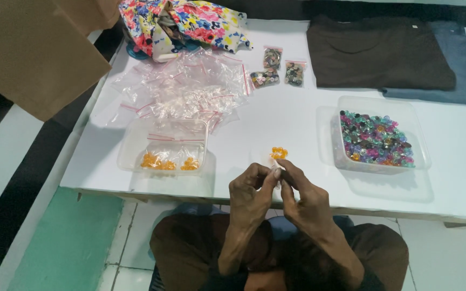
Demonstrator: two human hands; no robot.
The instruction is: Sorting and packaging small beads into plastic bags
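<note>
My hands: left (252,191) and right (297,188) meet at the table's (276,116) near edge;
Fingers: pinching one small bag (278,157) of orange beads — its length points away from me.

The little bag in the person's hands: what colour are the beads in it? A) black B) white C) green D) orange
D: the small clear bag pinched between the left hand and right hand holds a cluster of orange beads, the same colour as those in the clear tub to the left.

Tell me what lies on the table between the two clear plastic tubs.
In the head view, between the left tub and the right tub, only a small bag of orange beads shows, pinched by both hands.
</note>
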